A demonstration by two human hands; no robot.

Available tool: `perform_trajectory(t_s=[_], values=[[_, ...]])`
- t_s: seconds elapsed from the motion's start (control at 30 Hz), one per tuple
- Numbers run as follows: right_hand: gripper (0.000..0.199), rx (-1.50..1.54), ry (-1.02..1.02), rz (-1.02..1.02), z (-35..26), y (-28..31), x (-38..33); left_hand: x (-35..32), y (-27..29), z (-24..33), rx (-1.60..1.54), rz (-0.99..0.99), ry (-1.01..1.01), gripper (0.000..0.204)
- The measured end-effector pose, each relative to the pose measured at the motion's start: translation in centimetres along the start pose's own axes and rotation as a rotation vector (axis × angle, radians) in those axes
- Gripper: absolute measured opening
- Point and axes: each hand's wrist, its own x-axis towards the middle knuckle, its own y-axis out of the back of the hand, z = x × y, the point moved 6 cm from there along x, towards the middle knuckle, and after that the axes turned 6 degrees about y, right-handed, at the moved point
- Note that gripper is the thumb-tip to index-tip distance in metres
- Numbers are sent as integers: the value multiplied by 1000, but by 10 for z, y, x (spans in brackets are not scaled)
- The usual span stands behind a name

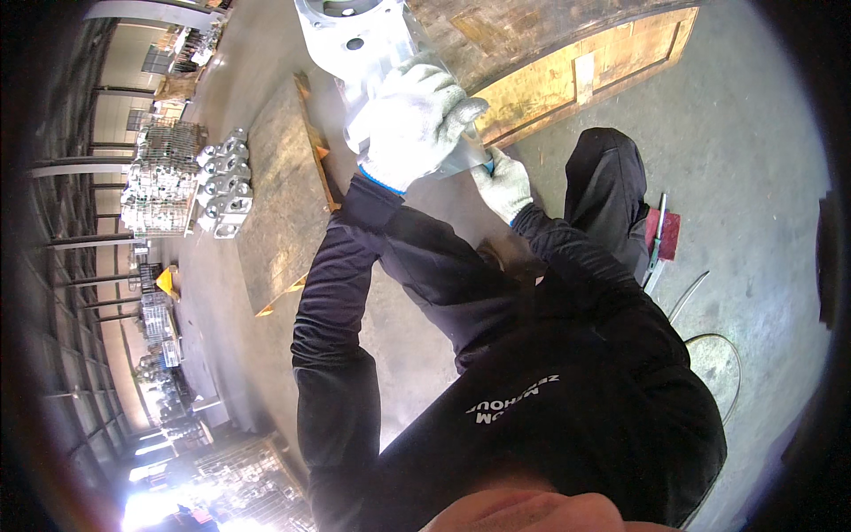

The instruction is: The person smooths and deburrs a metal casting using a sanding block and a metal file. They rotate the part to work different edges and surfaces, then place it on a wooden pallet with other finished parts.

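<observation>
A silvery metal casting [350, 43] with round holes leans at the top middle, its far end cut off by the picture's edge. My left hand [415, 115], in a white knit glove with a blue cuff edge, lies over the casting with its fingers bent around it and the thumb pointing right. At the casting's near right end is my gloved right hand [505, 186], fingers pressed together. A small blue bit shows at those fingertips; whatever else they hold is hidden.
Ahead right stands a wooden structure [576, 84] with a curved top edge. A worn wooden board [282, 191] lies to the left, with stacked metal castings [226, 182] beyond it. On the floor at right are a red block [667, 235], a long thin tool [658, 232] and a cable [736, 363].
</observation>
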Motion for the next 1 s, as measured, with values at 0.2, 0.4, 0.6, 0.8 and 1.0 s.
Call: perform_trajectory(t_s=[0.2,0.4,0.6,0.8,1.0], values=[[32,-13,-70,-44,-7,9,-13,-3,2,4,40,55,-39,28],[28,-1,69,-177,-25,23,-43,-5,17,14,-61,122,-54,24],[32,344,-72,111,-22,56,-30,-64,45,-7,-191,264,177,49],[50,231,177,49,-75,64,19,-128,16,-36,-237,316,528,97],[33,194,63,41,-82,50,35,-134,-15,-58,-174,572,769,71]])
